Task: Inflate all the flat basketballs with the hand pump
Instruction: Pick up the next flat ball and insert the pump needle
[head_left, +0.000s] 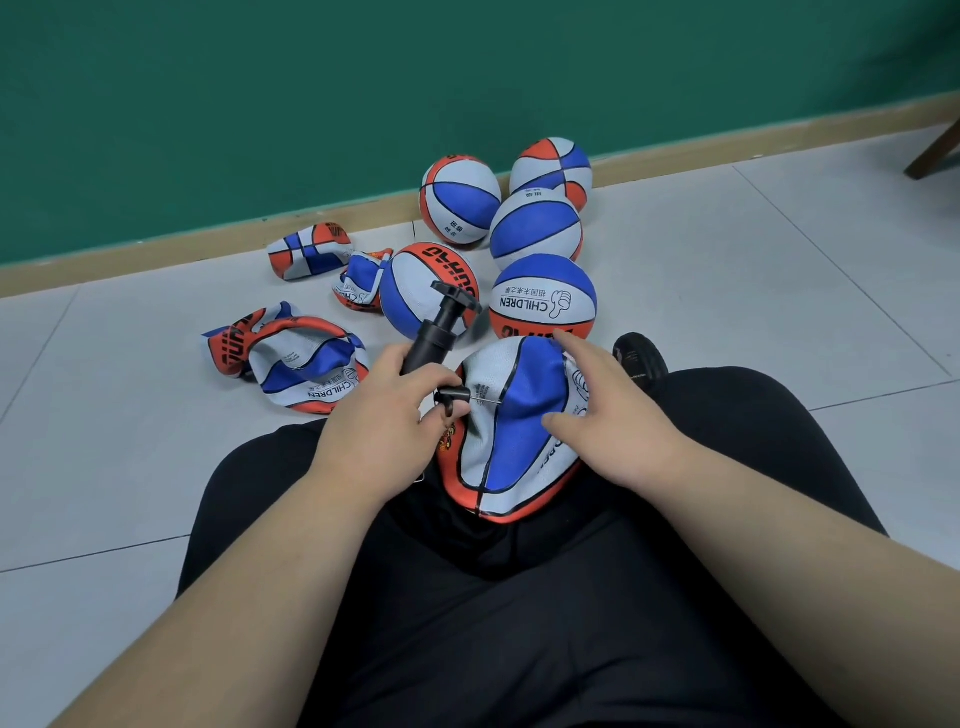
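Observation:
A flat orange, white and blue basketball (511, 431) stands on edge between my thighs. My left hand (387, 415) grips the lower barrel of the black hand pump (441, 325), whose handle points up and away. The pump's needle (483, 401) reaches the ball's white panel. My right hand (605, 410) rests on the ball's right side with fingers spread and the index finger extended over the top. Three more flat balls lie on the floor: one (296, 364) at left, one (309, 250) near the wall, one (361, 280) beside the round balls.
Several inflated basketballs (540, 301) cluster ahead against the green wall's wooden baseboard (208, 247). A black shoe tip (640, 358) shows past my right knee. A chair leg (935, 150) stands at far right. Grey floor tiles (727, 270) surround me.

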